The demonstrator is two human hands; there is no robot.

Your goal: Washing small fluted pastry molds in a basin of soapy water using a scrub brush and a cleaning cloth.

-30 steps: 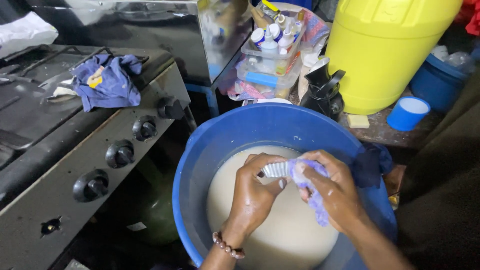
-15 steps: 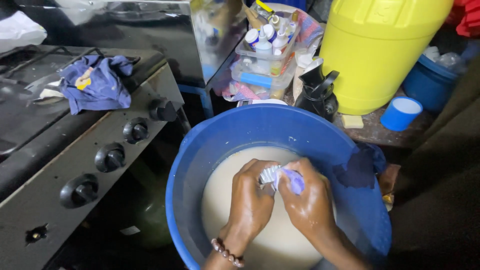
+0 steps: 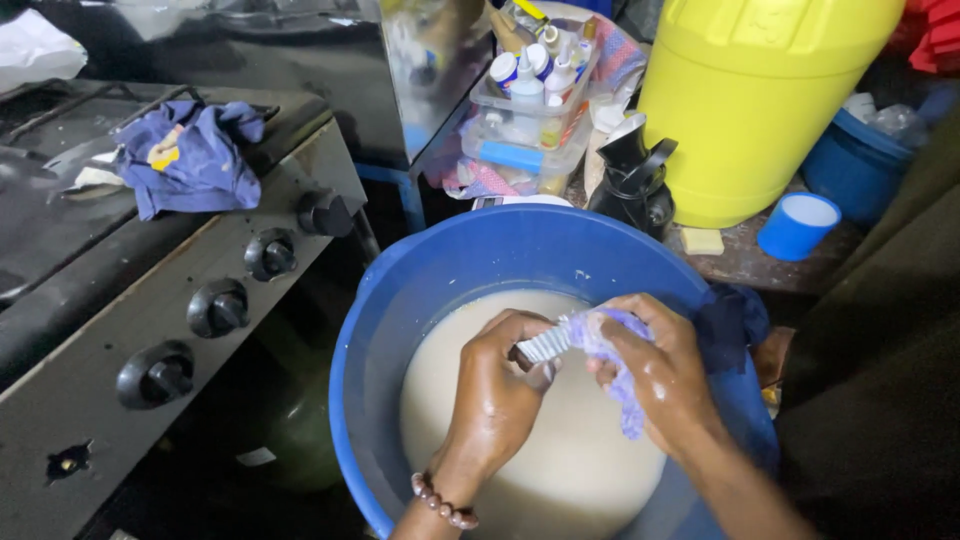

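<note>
Together we wring a small lilac cloth (image 3: 590,345) at lower centre, left hand (image 3: 500,385) and right hand (image 3: 665,375) fingers clenched around it, above the blue basin's (image 3: 400,300) milky water.

Open room above the milky water inside the blue basin (image 3: 400,300); stove (image 3: 150,300) crowds its left, yellow drum (image 3: 750,100) stands behind

The blue basin (image 3: 450,270) is cut off by the bottom edge, and its milky water hides the bottom. Above the water, most of the pale purple cloth (image 3: 600,345) is hidden inside the left hand (image 3: 500,385) and right hand (image 3: 660,375). Behind the basin, the yellow drum (image 3: 760,90) loses its top to the upper edge. Beside the drum, the bottles in the clear plastic box (image 3: 525,130) are too blurred to identify.
</note>
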